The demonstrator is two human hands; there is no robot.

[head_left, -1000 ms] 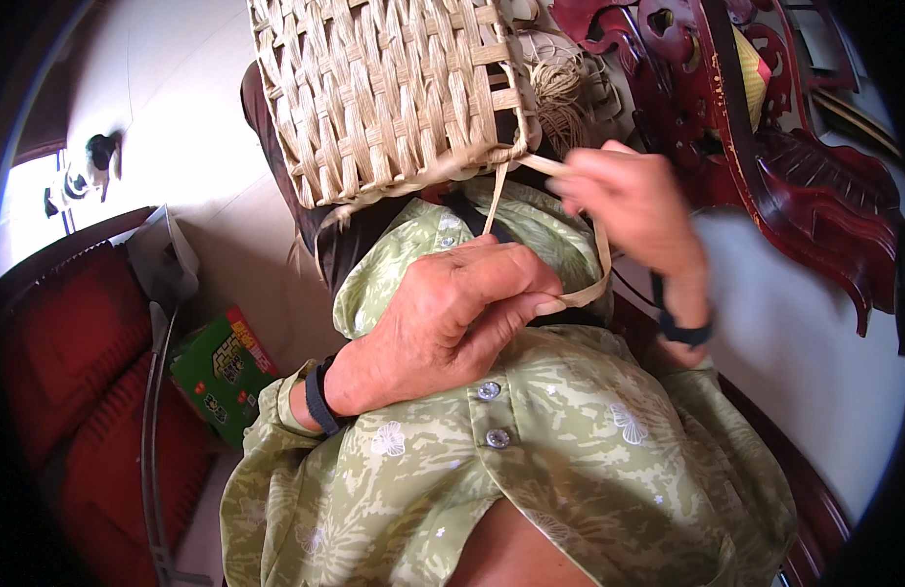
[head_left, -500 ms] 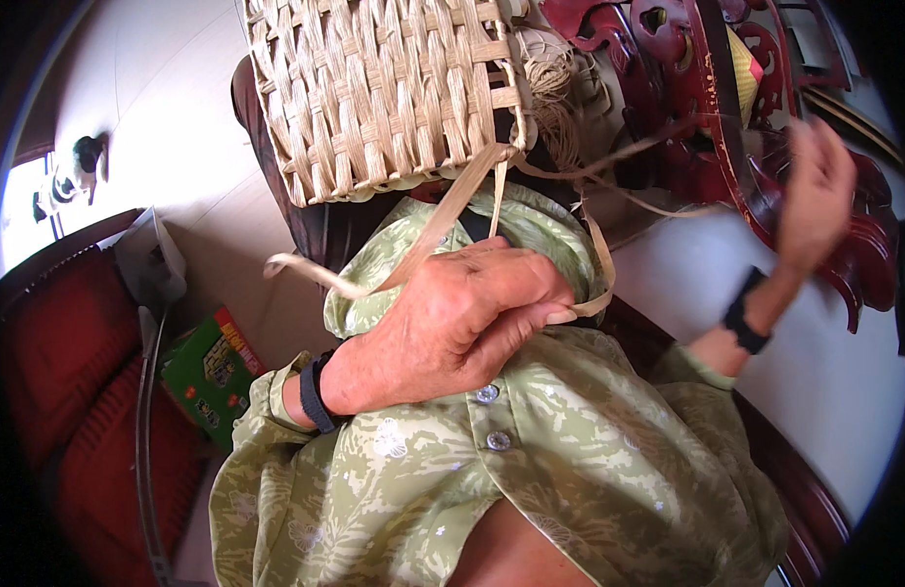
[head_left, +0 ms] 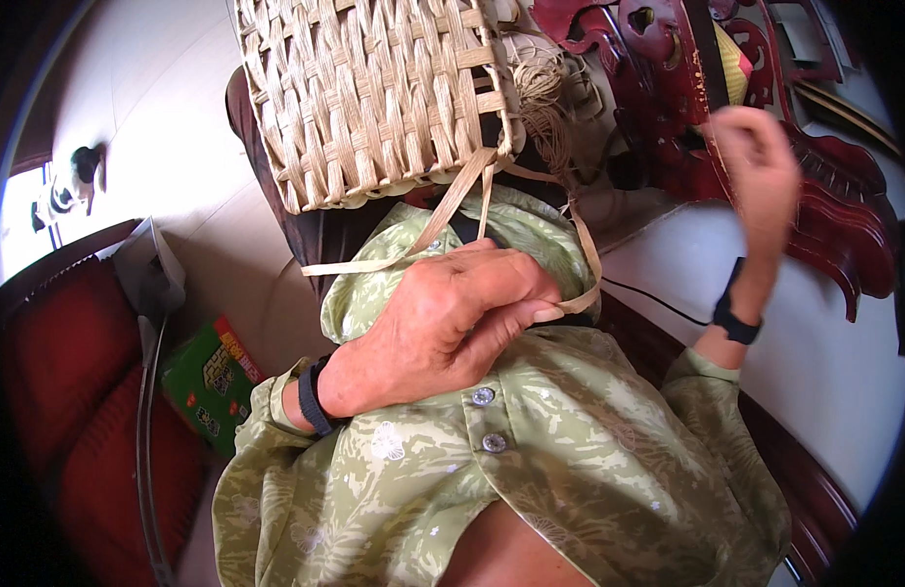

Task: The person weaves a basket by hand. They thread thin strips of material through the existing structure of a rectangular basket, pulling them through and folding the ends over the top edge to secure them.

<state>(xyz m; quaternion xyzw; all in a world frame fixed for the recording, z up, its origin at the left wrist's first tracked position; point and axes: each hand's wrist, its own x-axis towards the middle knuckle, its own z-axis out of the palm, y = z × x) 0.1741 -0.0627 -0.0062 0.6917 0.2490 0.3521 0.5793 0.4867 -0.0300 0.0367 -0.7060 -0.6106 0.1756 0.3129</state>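
Observation:
A woven basket (head_left: 374,98) of flat tan strips rests at the top, above my lap, its lower edge towards me. My left hand (head_left: 457,318) is closed in front of my shirt, pinching a narrow tan strip (head_left: 591,256) that curves up towards the basket's near right corner. From that same corner a wider loose strip (head_left: 443,220) hangs down to the left behind the hand. My right hand (head_left: 759,161) is raised at the far right, apart from the basket. Its fingers look bent but are smeared by motion, and whether it holds anything cannot be made out.
A bundle of tan cord (head_left: 539,83) lies right of the basket. Beyond it stands carved dark red wooden furniture (head_left: 658,98). On the left are a red cushioned seat (head_left: 110,470), a green printed box (head_left: 206,386) and, farther off, a dark-and-white object (head_left: 81,181) on the floor.
My right hand has swung left and slightly down, its fingers more bent. The loose strip's free end has shifted right and straightened. My left hand keeps its pinch, almost still.

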